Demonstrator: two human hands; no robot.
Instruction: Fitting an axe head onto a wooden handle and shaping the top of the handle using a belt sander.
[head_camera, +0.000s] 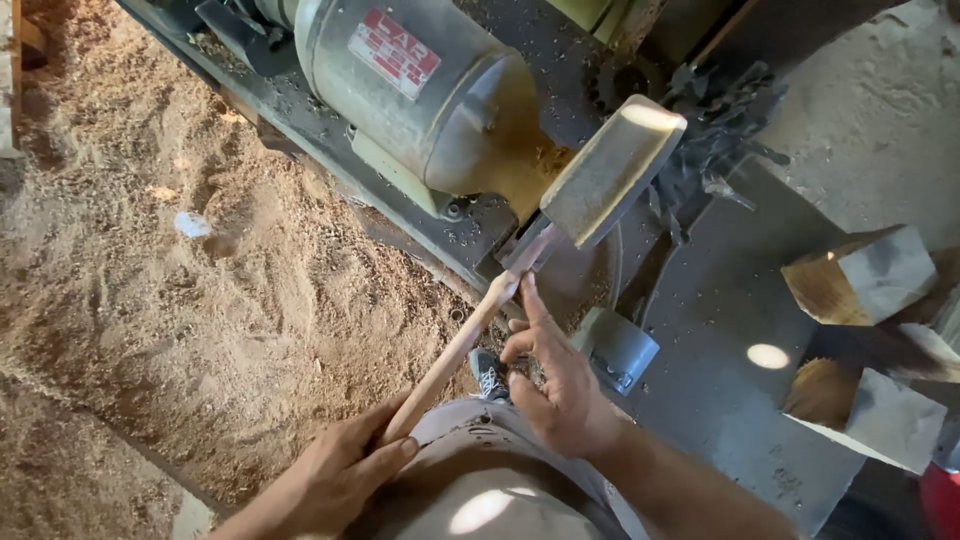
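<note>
Left hand (335, 470): clenched around the lower end of the bat handle (450, 355).
Right hand (555, 375): released, index finger touching the handle's upper part.
Bat blade (612, 170): beyond both hands, over the motor (420, 90).
Wood blocks (865, 275): right of the right hand.

A wooden paddle-shaped blank (610, 170) with a long round handle (455, 350) slants from near left up to the far right. The left hand (335, 475) grips the handle's near end. The right hand (555, 375) rests beside the handle's upper part, forefinger stretched toward the neck. Behind the broad head sits a grey electric motor (410, 90). Sawdust (200, 250) covers the floor at left. Wooden blocks (865, 275) lie at right.
</note>
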